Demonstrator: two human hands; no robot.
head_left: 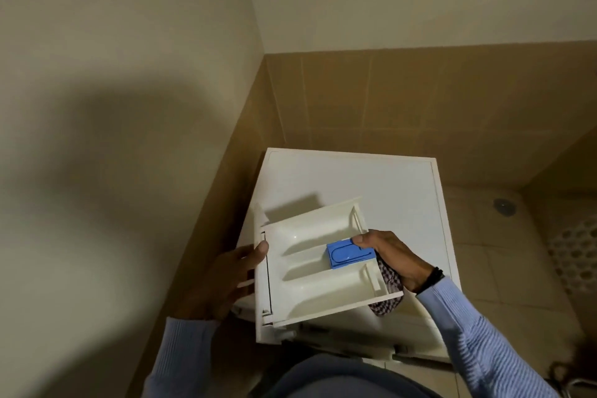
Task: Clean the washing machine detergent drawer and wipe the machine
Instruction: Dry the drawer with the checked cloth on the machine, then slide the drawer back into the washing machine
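The white detergent drawer (310, 271) is out of the machine and held above the white washing machine top (387, 191). My left hand (223, 281) grips the drawer's left end, its thumb over the rim. A blue insert (350, 254) sits in the drawer's middle compartment. My right hand (391, 255) holds the drawer's right end, fingertips touching the blue insert. A checkered cloth (389, 281) hangs bunched under that hand and partly hidden behind the drawer.
The machine stands in a corner, with a tan tiled wall (403, 97) behind and on the left. Tiled floor with a round drain (503, 206) lies to the right. A dark object (568, 371) sits at the lower right.
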